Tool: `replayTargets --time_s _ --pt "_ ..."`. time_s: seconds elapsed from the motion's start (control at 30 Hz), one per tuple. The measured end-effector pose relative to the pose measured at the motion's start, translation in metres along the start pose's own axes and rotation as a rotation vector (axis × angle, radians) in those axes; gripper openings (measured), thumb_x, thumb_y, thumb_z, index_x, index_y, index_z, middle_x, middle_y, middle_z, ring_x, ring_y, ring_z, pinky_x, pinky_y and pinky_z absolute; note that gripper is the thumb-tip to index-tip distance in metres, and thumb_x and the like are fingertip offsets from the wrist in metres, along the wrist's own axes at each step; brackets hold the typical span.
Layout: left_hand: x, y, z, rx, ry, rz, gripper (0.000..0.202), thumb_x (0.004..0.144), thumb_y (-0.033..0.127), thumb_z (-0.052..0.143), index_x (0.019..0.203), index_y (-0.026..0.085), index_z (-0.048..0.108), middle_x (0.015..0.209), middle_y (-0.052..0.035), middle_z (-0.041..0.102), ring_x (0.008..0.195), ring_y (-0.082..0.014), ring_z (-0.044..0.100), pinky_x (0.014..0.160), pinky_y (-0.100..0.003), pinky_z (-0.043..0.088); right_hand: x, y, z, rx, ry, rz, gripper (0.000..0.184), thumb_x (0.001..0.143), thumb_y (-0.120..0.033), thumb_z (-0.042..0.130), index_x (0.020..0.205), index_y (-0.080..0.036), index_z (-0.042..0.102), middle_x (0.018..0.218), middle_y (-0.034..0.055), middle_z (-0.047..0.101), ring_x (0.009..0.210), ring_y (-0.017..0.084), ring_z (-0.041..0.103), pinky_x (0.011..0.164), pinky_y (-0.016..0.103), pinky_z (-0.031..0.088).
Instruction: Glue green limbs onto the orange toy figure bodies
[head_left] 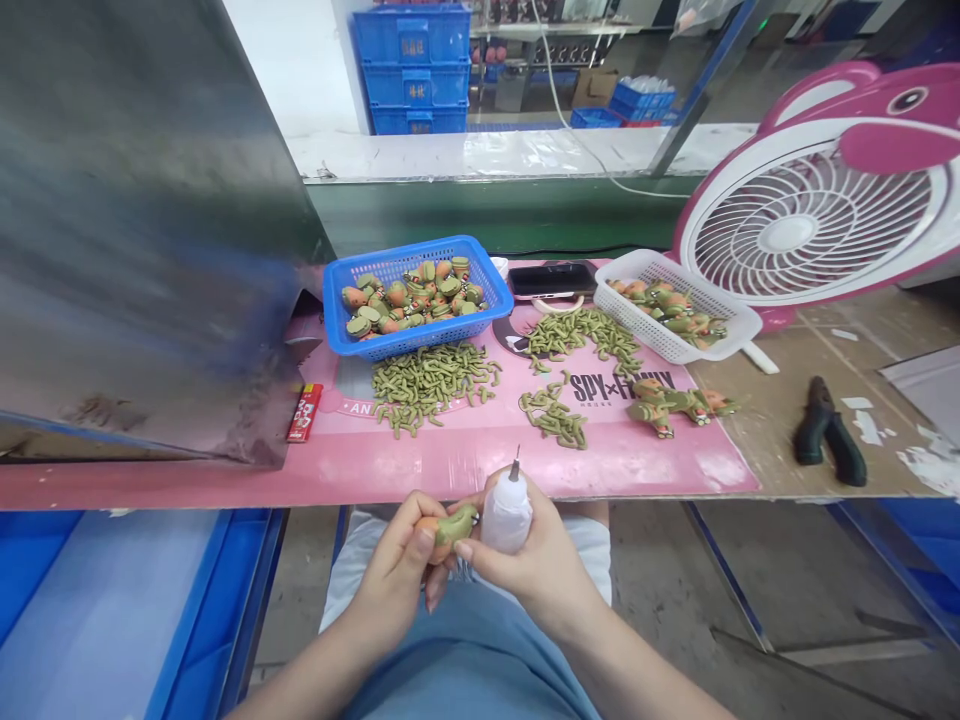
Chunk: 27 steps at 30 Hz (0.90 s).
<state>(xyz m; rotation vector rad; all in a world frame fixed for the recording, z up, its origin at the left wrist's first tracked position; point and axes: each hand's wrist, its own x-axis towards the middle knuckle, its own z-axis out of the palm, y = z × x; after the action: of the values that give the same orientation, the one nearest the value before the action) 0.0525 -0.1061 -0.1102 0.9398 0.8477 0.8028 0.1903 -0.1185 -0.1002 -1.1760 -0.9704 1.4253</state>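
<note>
My left hand (409, 560) is closed around a small green and orange figurine (450, 530), held over my lap just short of the table edge. My right hand (536, 560) grips a white squeeze bottle (507, 515) whose thin metal needle tip points up. The right thumb reaches toward the figurine, and whether it touches is hard to tell. Beyond the hands lie piles of small curved green pieces (431, 385) on a pink mat (450, 465). To the right, several assembled figurines (679, 402) rest on the mat.
A blue basket (416, 345) of figurine parts and a white basket (679, 345) stand at the back, with a phone (551, 280) between them. Right are black-handled pliers (829, 430) and a pink fan (795, 220). A red box (305, 413) lies beside the metal panel (142, 230).
</note>
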Motion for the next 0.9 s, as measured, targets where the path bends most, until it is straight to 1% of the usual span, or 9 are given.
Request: replayTargets --time_s 0.13,0.2,0.33,0.47,0.53,0.57,0.63,0.73,0.9 --pt "0.002 0.001 0.003 -0.014 -0.007 -0.009 0.043 0.073 0.064 0.045 0.073 0.022 0.040 0.045 0.0118 0.035 0.032 -0.0039 0.023 0.030 -0.013 0.024 -0.002 -0.002 0.003 0.100 -0.020 0.038 0.032 0.062 -0.024 0.070 0.076 -0.022 0.041 0.068 -0.0031 0.057 0.059 0.013 0.054 0.054 0.024 0.044" --pt "0.002 0.000 0.003 0.001 -0.006 0.004 0.042 0.075 0.064 0.043 0.075 0.022 0.040 0.043 0.0123 0.034 0.032 -0.0043 0.024 0.031 -0.014 0.024 -0.003 -0.006 0.006 0.170 0.010 0.056 0.034 0.059 -0.024 0.071 0.076 -0.021 0.042 0.068 -0.0029 0.057 0.058 0.012 0.054 0.054 0.024 0.043" --pt "-0.001 -0.002 0.002 0.062 -0.018 0.050 0.040 0.077 0.062 0.041 0.079 0.022 0.041 0.042 0.0124 0.033 0.034 -0.0058 0.027 0.035 -0.015 0.025 -0.004 -0.009 0.010 0.182 0.071 0.015 0.030 0.058 -0.021 0.072 0.074 -0.020 0.046 0.072 -0.0016 0.059 0.062 0.012 0.055 0.057 0.023 0.045" --pt "-0.004 0.005 0.004 0.132 -0.015 0.114 0.037 0.077 0.057 0.046 0.082 0.021 0.045 0.048 0.0098 0.038 0.040 -0.0073 0.032 0.040 -0.018 0.027 -0.007 0.001 0.007 0.198 0.079 -0.040 0.031 0.061 -0.022 0.073 0.079 -0.021 0.048 0.080 -0.0003 0.062 0.069 0.014 0.058 0.062 0.024 0.047" --pt "-0.005 0.010 0.005 0.195 -0.009 0.176 0.036 0.076 0.054 0.051 0.083 0.020 0.048 0.058 0.0062 0.045 0.047 -0.0089 0.039 0.046 -0.020 0.031 -0.009 0.004 0.004 0.208 0.074 -0.107 0.031 0.062 -0.022 0.074 0.081 -0.022 0.049 0.085 0.0006 0.063 0.076 0.015 0.059 0.067 0.025 0.048" --pt "-0.006 0.012 0.005 0.255 -0.016 0.234 0.036 0.076 0.054 0.052 0.084 0.019 0.049 0.063 0.0044 0.048 0.052 -0.0101 0.042 0.049 -0.021 0.034 -0.011 0.004 0.002 0.207 0.060 -0.138 0.031 0.063 -0.022 0.074 0.081 -0.023 0.049 0.087 0.0008 0.063 0.080 0.015 0.059 0.070 0.026 0.048" --pt "-0.006 0.015 0.005 0.418 -0.054 0.378 0.037 0.077 0.056 0.046 0.085 0.020 0.049 0.070 0.0021 0.049 0.058 -0.0121 0.045 0.053 -0.023 0.037 -0.014 0.001 -0.002 0.186 0.004 -0.182 0.030 0.065 -0.021 0.073 0.084 -0.024 0.050 0.091 0.0007 0.064 0.088 0.016 0.059 0.076 0.027 0.048" --pt "-0.006 0.016 0.005 0.616 -0.106 0.555 0.037 0.081 0.056 0.036 0.089 0.021 0.046 0.069 0.0024 0.047 0.057 -0.0126 0.046 0.053 -0.023 0.038 -0.016 -0.005 -0.005 0.147 -0.075 -0.226 0.028 0.068 -0.020 0.072 0.086 -0.027 0.052 0.093 -0.0010 0.063 0.092 0.015 0.059 0.079 0.026 0.048" --pt "-0.009 0.017 0.003 0.722 -0.124 0.648 0.033 0.084 0.052 0.033 0.097 0.022 0.043 0.075 0.0005 0.049 0.062 -0.0131 0.051 0.055 -0.021 0.043 -0.018 -0.005 -0.003 0.168 -0.089 -0.282 0.027 0.069 -0.021 0.071 0.088 -0.028 0.053 0.094 -0.0029 0.062 0.091 0.011 0.058 0.080 0.021 0.047"
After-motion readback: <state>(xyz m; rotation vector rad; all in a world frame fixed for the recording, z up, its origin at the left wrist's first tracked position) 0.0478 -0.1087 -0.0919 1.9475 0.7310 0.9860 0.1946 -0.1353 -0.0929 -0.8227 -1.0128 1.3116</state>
